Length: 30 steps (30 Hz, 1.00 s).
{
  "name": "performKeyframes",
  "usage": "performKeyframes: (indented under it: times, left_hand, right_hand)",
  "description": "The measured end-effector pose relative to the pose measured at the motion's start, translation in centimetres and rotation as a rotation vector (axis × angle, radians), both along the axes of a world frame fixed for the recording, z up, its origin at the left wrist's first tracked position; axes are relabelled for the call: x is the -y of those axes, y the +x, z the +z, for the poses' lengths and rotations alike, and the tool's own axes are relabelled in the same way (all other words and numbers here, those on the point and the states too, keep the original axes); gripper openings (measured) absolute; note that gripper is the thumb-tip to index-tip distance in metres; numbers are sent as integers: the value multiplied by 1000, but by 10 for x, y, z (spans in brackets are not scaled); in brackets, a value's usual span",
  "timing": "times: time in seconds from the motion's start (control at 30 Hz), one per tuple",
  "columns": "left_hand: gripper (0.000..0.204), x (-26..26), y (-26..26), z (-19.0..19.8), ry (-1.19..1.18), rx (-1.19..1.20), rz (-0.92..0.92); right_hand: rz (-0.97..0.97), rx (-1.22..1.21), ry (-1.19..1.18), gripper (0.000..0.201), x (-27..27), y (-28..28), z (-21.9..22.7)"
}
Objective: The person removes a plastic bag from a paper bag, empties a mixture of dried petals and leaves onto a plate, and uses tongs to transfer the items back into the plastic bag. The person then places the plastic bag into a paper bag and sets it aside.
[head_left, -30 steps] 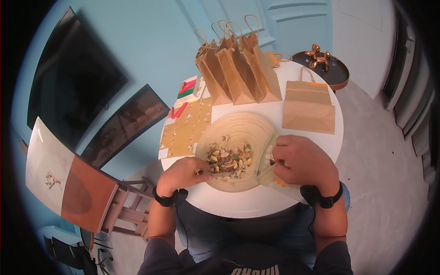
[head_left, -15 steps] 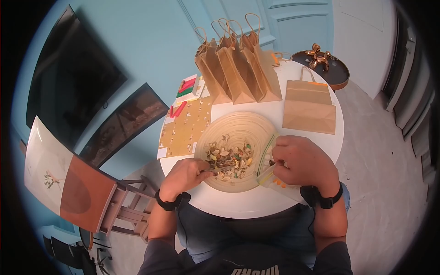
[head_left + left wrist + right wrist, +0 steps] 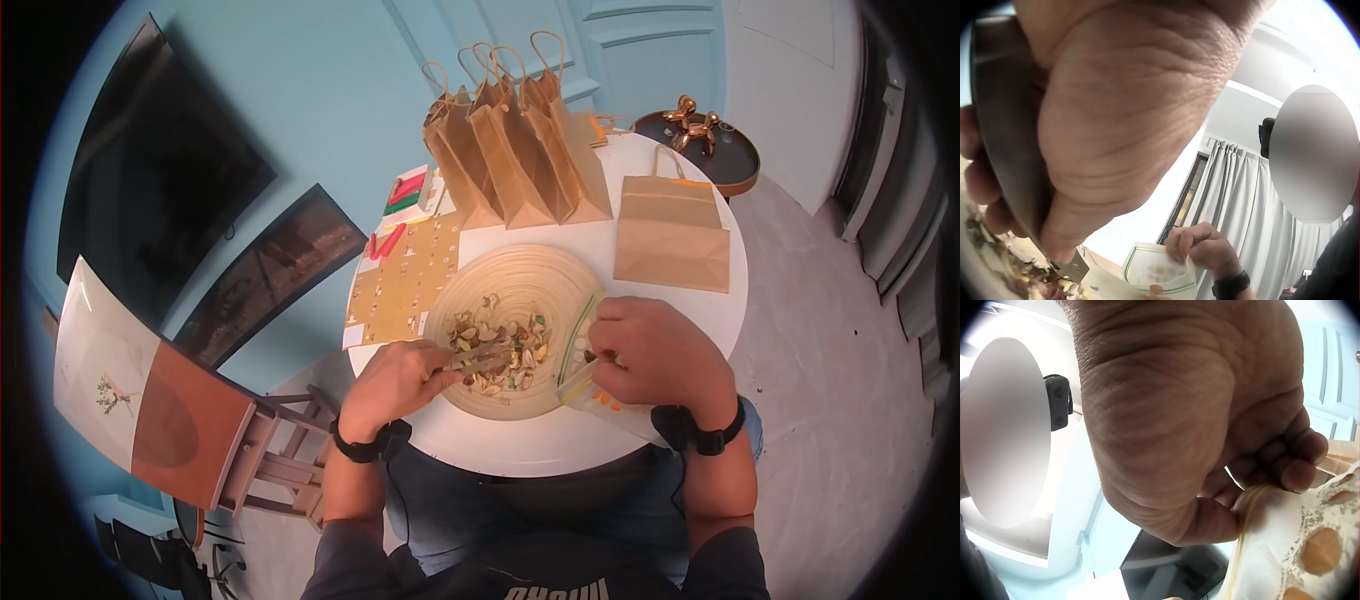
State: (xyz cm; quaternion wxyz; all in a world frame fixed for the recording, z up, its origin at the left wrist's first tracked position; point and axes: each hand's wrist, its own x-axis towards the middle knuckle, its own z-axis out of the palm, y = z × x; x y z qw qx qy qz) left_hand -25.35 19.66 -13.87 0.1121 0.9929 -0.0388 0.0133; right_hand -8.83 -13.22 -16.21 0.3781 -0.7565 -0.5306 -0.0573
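Observation:
My left hand (image 3: pixel 395 380) holds metal tongs (image 3: pixel 478 356), whose tips are among dried flower and petal pieces (image 3: pixel 515 345). Those mixed pieces lie in a round, pale wooden dish (image 3: pixel 540 260). Seen from the left wrist, the tongs' broad metal arm (image 3: pixel 1005 119) runs between thumb and fingers, down to the pieces. My right hand (image 3: pixel 665 348) pinches the upper edge of a clear zip bag (image 3: pixel 1275 528) with orange dots. In the left wrist view the bag's green-lined mouth (image 3: pixel 1159 265) gapes beside the dish, and pale round pieces show inside.
Several brown paper bags (image 3: pixel 510 165) stand behind the dish; another paper bag (image 3: pixel 672 245) lies flat at the right. Patterned yellow paper (image 3: pixel 405 290) with pink sticks (image 3: pixel 390 240) covers the table's left side. A side table (image 3: pixel 735 165) stands behind at the right.
The tongs have shifted slightly, and their tips now lie nearer the middle of the dried pieces. My left hand has turned a little around them. My right hand keeps its grip on the bag.

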Motion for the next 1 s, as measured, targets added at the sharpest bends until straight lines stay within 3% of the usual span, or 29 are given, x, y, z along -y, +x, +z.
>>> performKeyframes:
  times: [0.2,0.3,0.4,0.5,0.63,0.73,0.83,1.0]
  left_hand:
    - [33,30,16,20,-27,126,-126]
    - [34,59,31,27,-55,63,-248]
    - [35,64,36,27,-43,62,-243]
    - [34,37,36,21,-77,120,-107]
    - [29,-5,31,11,-8,-7,256]
    - [31,-28,27,-10,-17,53,370]
    - [33,-39,25,-28,-81,-26,372]
    - [36,-34,16,-21,-125,-169,354]
  right_hand:
    - [-13,-10,-9,19,2,-1,2]
    - [-11,12,-11,19,3,0,3]
    - [-19,9,-23,19,6,2,1]
    - [-23,-11,-24,19,9,3,1]
    - [-39,-2,-30,18,9,2,-2]
    - [-50,-4,-57,18,8,3,-4]
    - [-54,-10,-83,17,5,3,-4]
    - [-59,-21,-120,15,-4,3,-4]
